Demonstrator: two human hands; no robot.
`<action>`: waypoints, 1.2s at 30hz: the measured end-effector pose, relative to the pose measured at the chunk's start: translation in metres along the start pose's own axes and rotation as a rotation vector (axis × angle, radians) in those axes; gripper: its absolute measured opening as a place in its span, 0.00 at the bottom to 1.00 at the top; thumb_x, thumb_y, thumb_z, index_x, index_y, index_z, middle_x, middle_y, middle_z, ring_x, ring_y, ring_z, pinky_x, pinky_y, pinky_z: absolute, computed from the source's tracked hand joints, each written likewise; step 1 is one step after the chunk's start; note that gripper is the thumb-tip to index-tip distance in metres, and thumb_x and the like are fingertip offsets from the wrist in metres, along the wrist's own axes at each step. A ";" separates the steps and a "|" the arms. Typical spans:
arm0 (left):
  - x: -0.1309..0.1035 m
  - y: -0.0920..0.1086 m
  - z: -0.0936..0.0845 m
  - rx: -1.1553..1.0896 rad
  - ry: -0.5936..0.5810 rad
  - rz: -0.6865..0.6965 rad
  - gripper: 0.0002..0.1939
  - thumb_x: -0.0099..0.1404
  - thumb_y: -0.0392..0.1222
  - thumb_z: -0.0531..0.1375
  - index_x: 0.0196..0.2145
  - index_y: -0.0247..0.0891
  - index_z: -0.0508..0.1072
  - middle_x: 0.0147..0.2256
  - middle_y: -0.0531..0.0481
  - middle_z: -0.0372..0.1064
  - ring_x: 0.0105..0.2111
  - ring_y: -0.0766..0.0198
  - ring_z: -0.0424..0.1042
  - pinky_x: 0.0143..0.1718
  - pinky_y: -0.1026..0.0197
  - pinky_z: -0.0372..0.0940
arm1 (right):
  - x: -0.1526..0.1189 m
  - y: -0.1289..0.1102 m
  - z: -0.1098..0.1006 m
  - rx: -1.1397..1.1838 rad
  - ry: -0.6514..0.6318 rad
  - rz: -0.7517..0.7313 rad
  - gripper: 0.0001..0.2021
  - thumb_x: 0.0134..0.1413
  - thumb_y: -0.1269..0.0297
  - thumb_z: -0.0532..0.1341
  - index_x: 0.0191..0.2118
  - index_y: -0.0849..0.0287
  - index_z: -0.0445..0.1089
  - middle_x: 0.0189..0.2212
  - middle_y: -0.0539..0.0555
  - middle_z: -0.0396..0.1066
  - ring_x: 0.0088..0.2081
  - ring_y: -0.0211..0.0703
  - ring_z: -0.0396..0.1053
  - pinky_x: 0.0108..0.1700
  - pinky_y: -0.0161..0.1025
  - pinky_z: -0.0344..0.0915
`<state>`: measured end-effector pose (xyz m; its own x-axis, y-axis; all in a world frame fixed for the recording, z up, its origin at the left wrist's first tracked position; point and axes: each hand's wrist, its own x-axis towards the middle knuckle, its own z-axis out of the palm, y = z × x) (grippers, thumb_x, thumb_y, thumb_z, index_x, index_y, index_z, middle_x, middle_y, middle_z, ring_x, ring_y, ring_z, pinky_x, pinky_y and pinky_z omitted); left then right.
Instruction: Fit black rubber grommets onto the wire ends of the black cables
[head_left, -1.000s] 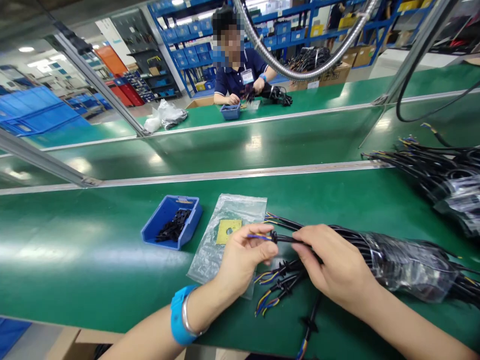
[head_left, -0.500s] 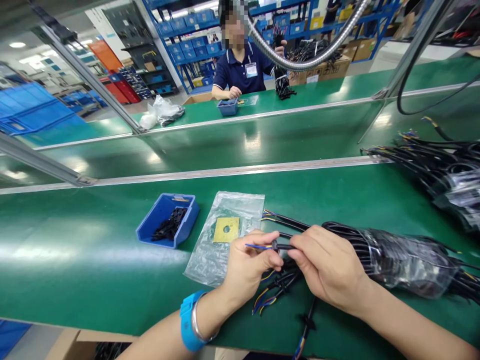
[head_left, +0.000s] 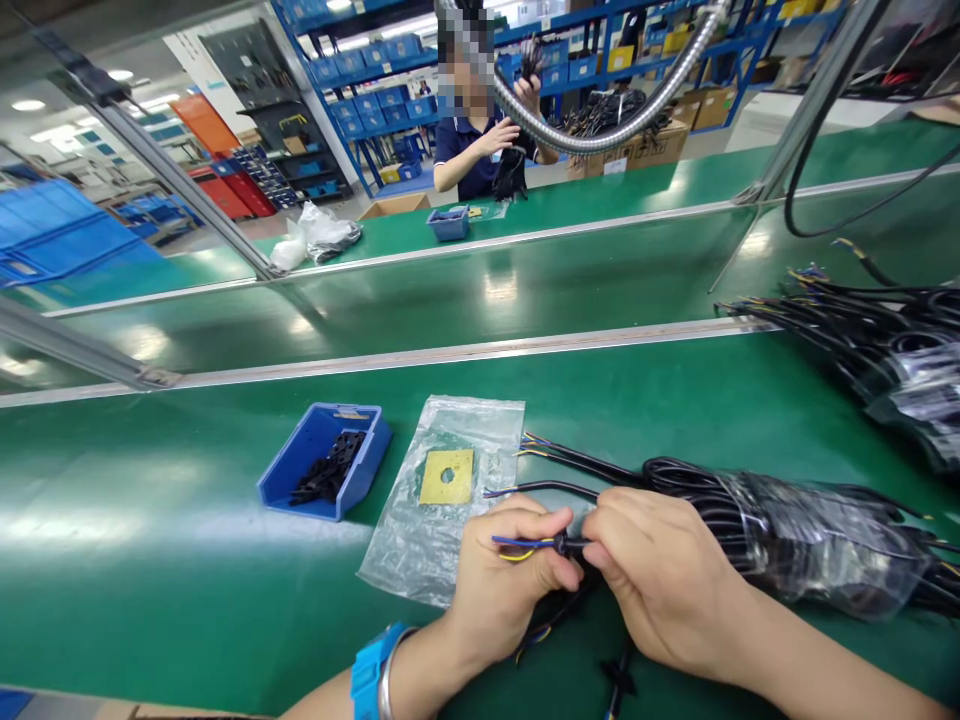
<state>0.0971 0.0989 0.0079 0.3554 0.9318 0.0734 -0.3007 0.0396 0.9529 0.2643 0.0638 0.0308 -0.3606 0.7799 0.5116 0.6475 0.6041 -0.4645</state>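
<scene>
From my remote seat, I see the green desk (head_left: pixel 150 620) carrying a plastic-wrapped cable bundle (head_left: pixel 817 545) on the right, a clear bag (head_left: pixel 480 420) mid-desk and a blue bin (head_left: pixel 363 474) to the left. My right hand (head_left: pixel 592 540) grips a black cable (head_left: pixel 577 546) just right of the bag; my left hand (head_left: pixel 564 545) pinches the small black collar (head_left: pixel 559 542) near its end. I'd hold cable and collar in line, apply pressure evenly, and spare the thin blue and yellow wires (head_left: pixel 517 541) any sharp bend.
</scene>
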 end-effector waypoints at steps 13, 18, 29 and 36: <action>0.004 0.002 0.005 -0.081 -0.007 -0.045 0.13 0.45 0.39 0.73 0.32 0.43 0.81 0.25 0.53 0.72 0.20 0.70 0.71 0.22 0.70 0.67 | 0.000 0.001 0.005 -0.023 -0.054 0.007 0.11 0.61 0.75 0.48 0.27 0.59 0.57 0.23 0.50 0.58 0.26 0.39 0.53 0.29 0.38 0.52; 0.008 -0.002 0.002 -0.344 0.049 -0.319 0.12 0.48 0.44 0.72 0.32 0.39 0.81 0.18 0.54 0.69 0.16 0.72 0.69 0.17 0.73 0.65 | 0.000 0.005 0.005 -0.133 0.034 0.038 0.05 0.63 0.72 0.52 0.39 0.64 0.65 0.30 0.55 0.64 0.32 0.43 0.58 0.36 0.42 0.54; 0.001 -0.002 0.007 -0.090 -0.006 0.027 0.16 0.47 0.31 0.72 0.35 0.44 0.81 0.26 0.53 0.71 0.25 0.70 0.71 0.28 0.69 0.68 | 0.001 0.001 0.003 0.022 -0.006 0.017 0.10 0.59 0.77 0.48 0.28 0.59 0.58 0.24 0.51 0.59 0.26 0.38 0.53 0.31 0.38 0.50; 0.004 -0.002 0.012 0.012 0.035 0.069 0.16 0.42 0.31 0.73 0.31 0.43 0.81 0.25 0.51 0.73 0.26 0.67 0.71 0.29 0.68 0.67 | 0.002 0.001 -0.001 0.054 -0.093 0.046 0.10 0.59 0.77 0.48 0.27 0.58 0.55 0.22 0.48 0.57 0.24 0.37 0.53 0.30 0.36 0.53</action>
<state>0.1097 0.0985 0.0098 0.3033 0.9441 0.1288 -0.3130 -0.0289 0.9493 0.2651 0.0660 0.0317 -0.3941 0.8171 0.4209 0.6287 0.5737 -0.5251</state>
